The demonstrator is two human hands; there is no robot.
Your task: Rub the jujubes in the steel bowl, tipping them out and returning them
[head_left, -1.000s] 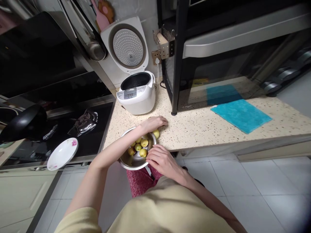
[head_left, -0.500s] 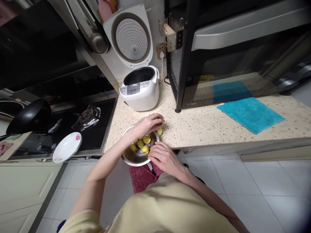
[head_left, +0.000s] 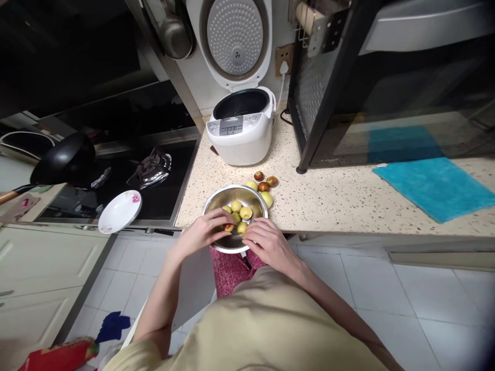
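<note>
A steel bowl point(head_left: 263, 202) sits at the counter's front edge, over my lap. Inside it lie several yellow-green jujubes point(head_left: 245, 213). My left hand point(head_left: 207, 230) reaches over the bowl's left rim, its fingers and thumb closed around a reddish jujube point(head_left: 228, 226). At the right rim, my right hand point(head_left: 270, 245) grips the bowl with bent fingers; its fingertips are close to a yellow jujube point(head_left: 242, 228). Just behind the bowl, on the counter, is a small group of brown jujubes point(head_left: 264, 186) and green ones point(head_left: 266, 199).
A white rice cooker point(head_left: 243, 147) with its lid up stands behind the bowl. To the right are a black oven point(head_left: 386, 113) and a blue cloth point(head_left: 436, 185). On the left, a white plate point(head_left: 119, 211) overhangs the front of the stove, near a black wok point(head_left: 65, 159).
My left hand has moved back from the counter beyond the bowl to inside it, uncovering the jujubes there. My right hand stays at the rim. The view has shifted.
</note>
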